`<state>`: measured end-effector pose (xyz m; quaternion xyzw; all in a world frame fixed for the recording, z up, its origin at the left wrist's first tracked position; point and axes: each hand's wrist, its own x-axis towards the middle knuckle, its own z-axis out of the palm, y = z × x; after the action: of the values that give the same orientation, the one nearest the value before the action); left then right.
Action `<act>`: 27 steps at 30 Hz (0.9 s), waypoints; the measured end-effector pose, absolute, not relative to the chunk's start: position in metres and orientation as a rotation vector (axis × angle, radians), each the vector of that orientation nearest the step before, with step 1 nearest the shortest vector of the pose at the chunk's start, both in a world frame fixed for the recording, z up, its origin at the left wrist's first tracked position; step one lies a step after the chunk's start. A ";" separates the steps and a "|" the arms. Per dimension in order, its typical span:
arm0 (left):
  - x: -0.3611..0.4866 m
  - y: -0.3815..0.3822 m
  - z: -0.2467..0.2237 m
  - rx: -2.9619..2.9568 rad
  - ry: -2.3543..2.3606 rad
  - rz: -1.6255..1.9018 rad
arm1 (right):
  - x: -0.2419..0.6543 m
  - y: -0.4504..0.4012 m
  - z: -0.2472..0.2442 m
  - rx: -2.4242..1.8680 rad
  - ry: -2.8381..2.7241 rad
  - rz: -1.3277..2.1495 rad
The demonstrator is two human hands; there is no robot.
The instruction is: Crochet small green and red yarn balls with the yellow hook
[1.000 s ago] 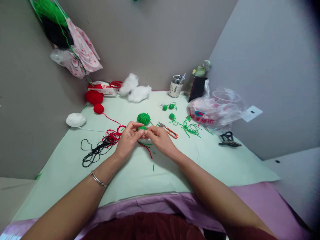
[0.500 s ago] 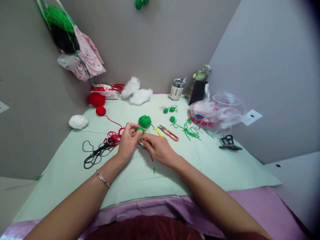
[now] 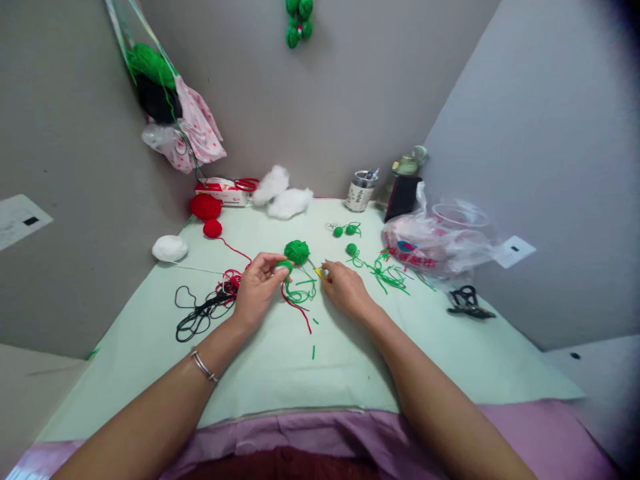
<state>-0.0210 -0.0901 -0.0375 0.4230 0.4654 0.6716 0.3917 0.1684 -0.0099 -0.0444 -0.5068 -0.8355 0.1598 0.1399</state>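
My left hand (image 3: 257,287) is closed, pinching a small green crocheted piece (image 3: 285,267) between thumb and fingers. Green yarn tails and a red strand (image 3: 299,310) trail from it onto the table. My right hand (image 3: 347,288) lies low over the table, fingers closed on the yellow handle of a crochet hook (image 3: 319,272), whose thin metal shaft points up and left. Just beyond both hands sits a ball of green yarn (image 3: 297,252). The orange-handled scissors cannot be seen now; my right hand covers the spot where they lay.
Black cord (image 3: 200,313) and tangled red yarn (image 3: 231,283) lie left, near red balls (image 3: 205,207) and a white ball (image 3: 170,248). Cotton stuffing (image 3: 290,203) rests at the back. Right are green scraps (image 3: 390,273), a plastic bag (image 3: 430,243) and a black claw clip (image 3: 470,303).
My right hand has left the green piece and moved right, onto the yellow-handled hook. My left hand keeps the piece. The view has tilted up and shifted slightly left.
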 end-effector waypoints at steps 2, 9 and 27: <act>-0.022 -0.090 -0.038 1.066 1.179 1.701 | 0.171 -0.006 -0.042 -1.478 -2.411 0.487; -0.023 -0.090 -0.042 1.065 1.184 1.706 | 0.178 0.000 -0.039 -1.471 -2.327 0.526; -0.024 -0.087 -0.049 1.126 1.225 1.757 | 0.165 -0.040 -0.003 -0.921 -1.969 1.462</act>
<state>-0.0241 -0.0868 -0.0494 0.4354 0.4738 0.6792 0.3531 0.1654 -0.0399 -0.0035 -0.3395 -0.7263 0.5391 0.2581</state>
